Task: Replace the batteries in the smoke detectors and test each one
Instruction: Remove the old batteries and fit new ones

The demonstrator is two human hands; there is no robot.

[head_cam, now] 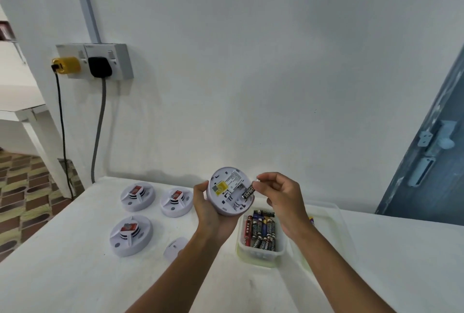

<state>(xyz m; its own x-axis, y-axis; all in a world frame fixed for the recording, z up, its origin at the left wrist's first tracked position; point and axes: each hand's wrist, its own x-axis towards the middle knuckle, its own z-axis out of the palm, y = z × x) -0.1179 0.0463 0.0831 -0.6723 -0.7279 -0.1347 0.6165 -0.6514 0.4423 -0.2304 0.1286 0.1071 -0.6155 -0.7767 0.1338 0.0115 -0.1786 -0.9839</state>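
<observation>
My left hand (pixel 209 208) holds a round white smoke detector (pixel 226 190) above the table, its back with the open battery bay turned toward me. My right hand (pixel 281 195) pinches one black battery (pixel 248 192) by its top end, and the battery's lower end sits at the open bay. Three more white smoke detectors lie face up on the white table (pixel 75 275): one at the back left (pixel 137 196), one beside it (pixel 176 201), one nearer (pixel 130 234). A small white cover (pixel 175 248) lies by my left forearm.
A clear plastic tub (pixel 261 253) with several batteries stands under my hands. Its lid or a second tray (pixel 326 214) lies to the right. The wall behind carries a double socket (pixel 120 61) with a yellow and a black plug. A blue door (pixel 431 162) stands at the right.
</observation>
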